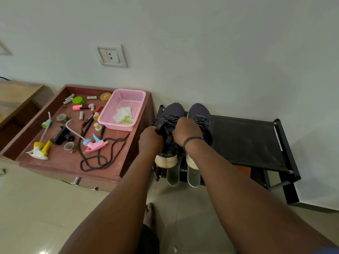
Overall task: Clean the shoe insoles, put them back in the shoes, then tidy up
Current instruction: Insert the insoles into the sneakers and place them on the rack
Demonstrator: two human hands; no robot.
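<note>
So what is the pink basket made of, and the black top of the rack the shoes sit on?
The pink basket looks like moulded plastic: one even colour, slightly glossy, with a regular grid of little holes in its walls and floor. The black rack top seems to be matte fabric stretched between dark bars, probably metal; it sags a little and shows dusty marks. The shoes look like knitted cloth.

Both hands work at the opening of a dark navy lace-up fabric shoe point(171, 125) on a black fabric-topped metal rack point(247, 142). The left hand point(149, 140) grips its tongue side; the right hand point(186, 131) curls over the laces. Just right of the grip stands the second navy shoe point(200, 116). Below it, two pale grey insoles point(193, 176) jut over the rack's edge.
</note>
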